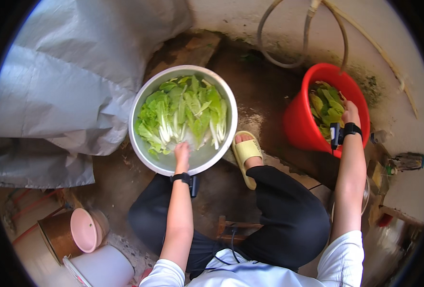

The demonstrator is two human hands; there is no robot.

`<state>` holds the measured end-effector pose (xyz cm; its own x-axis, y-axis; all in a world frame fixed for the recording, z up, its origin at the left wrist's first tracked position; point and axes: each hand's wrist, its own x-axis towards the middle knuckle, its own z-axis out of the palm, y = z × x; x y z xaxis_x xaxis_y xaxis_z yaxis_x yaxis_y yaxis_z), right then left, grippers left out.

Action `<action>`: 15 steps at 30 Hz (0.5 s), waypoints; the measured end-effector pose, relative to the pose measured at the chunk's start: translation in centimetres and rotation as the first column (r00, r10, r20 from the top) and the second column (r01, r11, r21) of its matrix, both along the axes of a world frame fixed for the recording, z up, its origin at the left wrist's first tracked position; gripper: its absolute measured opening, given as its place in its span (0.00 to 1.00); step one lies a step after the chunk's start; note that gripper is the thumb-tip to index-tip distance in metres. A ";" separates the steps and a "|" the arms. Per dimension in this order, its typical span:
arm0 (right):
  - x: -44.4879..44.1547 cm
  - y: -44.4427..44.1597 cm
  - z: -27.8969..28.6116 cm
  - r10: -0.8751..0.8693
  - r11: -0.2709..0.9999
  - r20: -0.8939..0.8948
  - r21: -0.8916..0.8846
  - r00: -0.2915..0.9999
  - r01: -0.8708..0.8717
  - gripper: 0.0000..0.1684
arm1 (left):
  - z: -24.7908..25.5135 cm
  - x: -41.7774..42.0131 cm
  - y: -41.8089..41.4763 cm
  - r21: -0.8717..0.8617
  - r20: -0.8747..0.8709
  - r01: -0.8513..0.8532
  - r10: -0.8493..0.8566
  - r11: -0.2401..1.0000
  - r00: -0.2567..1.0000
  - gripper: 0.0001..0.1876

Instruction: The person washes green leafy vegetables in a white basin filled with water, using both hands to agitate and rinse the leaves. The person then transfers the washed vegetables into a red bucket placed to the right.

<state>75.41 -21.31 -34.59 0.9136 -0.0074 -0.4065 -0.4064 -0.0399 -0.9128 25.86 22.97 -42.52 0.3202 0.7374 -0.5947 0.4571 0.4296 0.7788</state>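
A wide metal basin stands in front of me, holding water and several leafy greens with pale stalks. Inside its near side is my left hand, close to the stalk ends; its fingers are blurred, so a grip cannot be made out. My right hand reaches over the rim of a red plastic bucket at the right. Loose, partly yellowed leaves lie in that bucket, right by my fingers. Whether those fingers hold a leaf cannot be told.
A grey plastic sheet hangs at the left. Beyond the bucket, a hose loops against the wall. Pink basins and a white bucket are at lower left. My slippered foot rests between basin and red bucket.
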 end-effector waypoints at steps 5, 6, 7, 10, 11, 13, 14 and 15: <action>-4.3 17.6 7.0 -0.384 0.784 0.209 -0.441 0.899 0.437 0.21 | -1.5 1.6 1.9 0.188 -0.075 0.104 -0.091 0.977 0.993 0.27; -5.0 19.4 8.0 -0.243 0.848 0.272 -0.407 0.931 0.340 0.23 | -0.5 3.3 0.7 0.197 -0.141 0.183 -0.157 0.963 0.977 0.29; -4.2 19.7 9.6 0.009 0.956 0.299 -0.283 0.954 0.079 0.24 | 0.3 5.3 -0.4 0.202 -0.184 0.271 -0.235 0.941 0.955 0.31; -10.7 29.9 14.3 0.391 0.893 0.295 -0.351 0.872 -0.282 0.19 | -2.0 4.1 0.7 0.162 -0.289 0.453 -0.397 0.877 0.871 0.35; -13.1 32.7 16.3 0.567 0.824 0.216 -0.165 0.795 -0.542 0.18 | -3.0 3.4 1.3 0.161 -0.369 0.507 -0.425 0.846 0.826 0.34; -16.7 37.1 17.6 0.822 0.536 0.180 0.076 0.540 -0.841 0.18 | -4.0 2.3 2.6 0.252 -0.436 0.601 -0.466 0.759 0.770 0.21; -17.5 37.3 16.8 0.881 0.437 0.178 0.046 0.438 -0.898 0.17 | -1.8 4.1 1.2 0.194 -0.451 0.664 -0.535 0.722 0.714 0.18; -20.1 38.7 16.6 0.912 0.406 0.102 -0.099 0.396 -0.909 0.15 | 0.2 4.3 0.9 0.144 -0.488 0.705 -0.570 0.694 0.661 0.16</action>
<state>55.35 17.38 -17.95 0.4222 0.8523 -0.3088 -0.0048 -0.3385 -0.9410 30.17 23.90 -42.28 0.5789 0.5904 -0.5625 0.8051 -0.3044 0.5091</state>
